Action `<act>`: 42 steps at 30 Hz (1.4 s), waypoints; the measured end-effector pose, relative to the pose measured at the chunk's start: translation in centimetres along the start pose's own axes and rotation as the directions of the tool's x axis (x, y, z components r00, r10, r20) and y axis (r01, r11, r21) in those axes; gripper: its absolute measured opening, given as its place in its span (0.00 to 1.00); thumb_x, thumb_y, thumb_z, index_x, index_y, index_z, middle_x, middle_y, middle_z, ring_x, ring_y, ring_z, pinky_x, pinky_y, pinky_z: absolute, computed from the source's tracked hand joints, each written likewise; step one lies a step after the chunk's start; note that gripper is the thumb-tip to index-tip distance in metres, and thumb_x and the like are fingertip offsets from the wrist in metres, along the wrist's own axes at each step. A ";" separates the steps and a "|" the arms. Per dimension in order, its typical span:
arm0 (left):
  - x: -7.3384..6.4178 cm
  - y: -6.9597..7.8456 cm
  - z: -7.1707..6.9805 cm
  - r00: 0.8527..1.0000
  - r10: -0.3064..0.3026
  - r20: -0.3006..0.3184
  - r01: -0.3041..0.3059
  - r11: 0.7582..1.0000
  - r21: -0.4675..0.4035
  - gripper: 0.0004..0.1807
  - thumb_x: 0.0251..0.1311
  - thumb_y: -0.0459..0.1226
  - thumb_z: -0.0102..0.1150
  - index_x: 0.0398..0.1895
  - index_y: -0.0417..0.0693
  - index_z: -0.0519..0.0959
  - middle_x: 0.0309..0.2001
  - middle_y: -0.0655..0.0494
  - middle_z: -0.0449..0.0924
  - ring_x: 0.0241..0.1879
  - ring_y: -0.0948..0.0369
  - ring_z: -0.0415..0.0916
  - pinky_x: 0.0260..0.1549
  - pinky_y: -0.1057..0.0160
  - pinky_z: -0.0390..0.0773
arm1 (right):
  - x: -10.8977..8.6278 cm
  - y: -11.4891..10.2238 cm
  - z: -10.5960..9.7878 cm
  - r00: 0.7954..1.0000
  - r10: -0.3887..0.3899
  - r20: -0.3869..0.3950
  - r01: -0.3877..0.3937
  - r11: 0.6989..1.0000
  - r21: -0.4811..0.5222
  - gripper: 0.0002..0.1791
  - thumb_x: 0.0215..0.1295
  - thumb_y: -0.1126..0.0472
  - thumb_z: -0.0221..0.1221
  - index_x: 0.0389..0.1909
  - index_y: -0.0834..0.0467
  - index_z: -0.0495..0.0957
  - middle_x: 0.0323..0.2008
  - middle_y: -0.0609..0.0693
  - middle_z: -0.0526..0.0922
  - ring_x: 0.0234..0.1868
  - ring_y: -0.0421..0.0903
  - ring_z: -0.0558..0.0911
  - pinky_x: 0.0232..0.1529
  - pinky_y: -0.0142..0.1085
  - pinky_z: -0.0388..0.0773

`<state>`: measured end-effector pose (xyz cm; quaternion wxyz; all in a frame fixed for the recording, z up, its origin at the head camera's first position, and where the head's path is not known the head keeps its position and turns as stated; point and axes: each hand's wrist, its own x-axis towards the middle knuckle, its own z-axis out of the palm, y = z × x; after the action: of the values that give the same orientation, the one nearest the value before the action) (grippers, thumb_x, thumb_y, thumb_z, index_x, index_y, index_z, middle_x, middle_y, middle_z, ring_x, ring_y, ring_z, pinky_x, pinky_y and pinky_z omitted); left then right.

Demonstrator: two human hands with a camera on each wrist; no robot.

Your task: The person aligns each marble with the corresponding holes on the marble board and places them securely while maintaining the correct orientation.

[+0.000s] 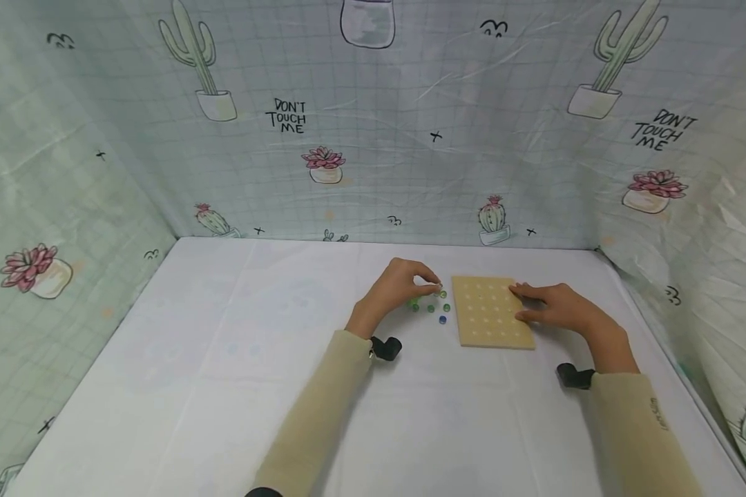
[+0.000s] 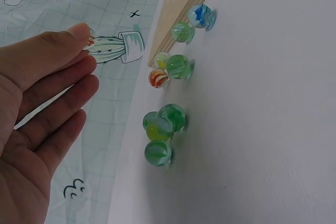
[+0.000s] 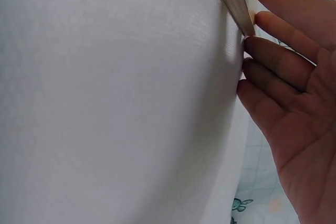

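Observation:
My left hand [image 1: 398, 284] pinches a small glass marble [image 2: 91, 40] between thumb and fingertip, raised above the table beside a group of marbles; the fingertips mostly cover it. Loose below it lie several green glass marbles [image 2: 179, 67], an orange-and-white one [image 2: 158, 78] and a blue one [image 2: 201, 16]. To their right is a square, pale wooden board [image 1: 488, 314] with rows of shallow dimples. My right hand [image 1: 559, 307] holds this board at its right edge, the thumb and fingers placed along the side.
A white-covered table [image 1: 224, 386] lies under everything. Behind it hangs a cloth [image 1: 398, 172] printed with cacti, which also runs along both sides. Each wrist carries a black camera mount; the left mount [image 1: 386, 348] sits close above the tabletop.

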<state>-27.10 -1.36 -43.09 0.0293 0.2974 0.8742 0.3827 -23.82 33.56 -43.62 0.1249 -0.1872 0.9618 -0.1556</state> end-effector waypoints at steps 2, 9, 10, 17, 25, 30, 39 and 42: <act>0.2 0.0 0.2 1.000 0.007 -0.008 -0.007 1.000 -0.001 0.09 0.64 0.41 0.70 0.44 0.49 0.89 0.44 0.58 0.89 0.51 0.61 0.83 0.58 0.57 0.79 | 0.0 0.0 0.0 1.000 0.010 -0.002 -0.010 1.000 -0.002 0.43 0.65 0.36 0.63 0.73 0.59 0.68 0.70 0.66 0.68 0.69 0.70 0.68 0.64 0.65 0.67; 1.2 -0.3 1.1 0.998 0.032 -0.048 -0.031 0.999 0.020 0.10 0.65 0.42 0.69 0.46 0.50 0.89 0.47 0.59 0.89 0.53 0.63 0.82 0.58 0.65 0.77 | 0.0 0.1 0.3 0.999 0.040 -0.009 -0.040 0.999 0.021 0.43 0.66 0.37 0.63 0.74 0.58 0.67 0.70 0.65 0.67 0.69 0.71 0.67 0.65 0.66 0.66; 1.4 -0.4 1.3 0.998 0.040 -0.050 -0.039 0.999 0.019 0.11 0.65 0.42 0.69 0.46 0.50 0.89 0.47 0.59 0.89 0.53 0.63 0.82 0.58 0.65 0.77 | -0.1 0.1 0.3 0.999 0.042 -0.009 -0.041 0.999 0.030 0.43 0.66 0.37 0.63 0.74 0.58 0.67 0.70 0.65 0.67 0.70 0.71 0.66 0.66 0.66 0.65; 2.5 -0.6 2.4 0.996 0.066 -0.052 -0.068 0.997 -0.041 0.11 0.65 0.42 0.68 0.47 0.50 0.89 0.48 0.58 0.88 0.51 0.60 0.84 0.56 0.61 0.80 | -0.4 -0.3 0.6 0.998 0.065 -0.005 -0.065 0.996 0.064 0.44 0.64 0.36 0.64 0.74 0.58 0.68 0.70 0.66 0.67 0.71 0.70 0.65 0.66 0.66 0.64; 3.6 -0.4 2.8 0.999 0.044 -0.023 -0.046 0.997 -0.060 0.10 0.65 0.43 0.68 0.46 0.53 0.90 0.48 0.61 0.88 0.53 0.64 0.82 0.58 0.64 0.78 | -0.2 -0.3 0.5 0.998 0.057 -0.009 -0.056 0.997 0.049 0.44 0.64 0.36 0.64 0.73 0.58 0.68 0.70 0.66 0.67 0.70 0.70 0.66 0.65 0.66 0.65; 4.5 -0.3 3.1 0.999 0.011 0.040 -0.008 0.998 -0.068 0.09 0.65 0.44 0.68 0.46 0.56 0.90 0.47 0.65 0.88 0.52 0.67 0.80 0.55 0.71 0.75 | -0.2 -0.1 0.5 0.998 0.055 0.001 -0.055 0.998 0.018 0.45 0.64 0.34 0.63 0.73 0.58 0.68 0.70 0.66 0.67 0.69 0.71 0.67 0.64 0.67 0.66; 6.0 -0.6 3.8 0.995 -0.006 0.099 0.015 0.996 -0.090 0.09 0.65 0.42 0.68 0.45 0.55 0.90 0.45 0.65 0.88 0.48 0.70 0.79 0.47 0.74 0.76 | -0.3 0.1 0.4 0.999 0.046 -0.005 -0.046 0.999 0.022 0.44 0.65 0.35 0.63 0.73 0.58 0.68 0.69 0.66 0.68 0.68 0.71 0.68 0.64 0.67 0.66; 6.2 -0.7 3.9 0.995 -0.016 0.100 0.023 0.997 -0.077 0.09 0.64 0.41 0.69 0.45 0.53 0.90 0.44 0.64 0.89 0.46 0.70 0.79 0.45 0.74 0.76 | -0.2 0.1 0.4 0.999 0.030 -0.011 -0.029 0.999 0.026 0.43 0.65 0.35 0.64 0.73 0.58 0.68 0.69 0.66 0.68 0.68 0.70 0.69 0.64 0.66 0.67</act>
<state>-31.47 4.15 -45.25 0.0881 0.3062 0.8589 0.4009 -23.51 33.63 -44.00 0.1240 -0.1703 0.9631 -0.1674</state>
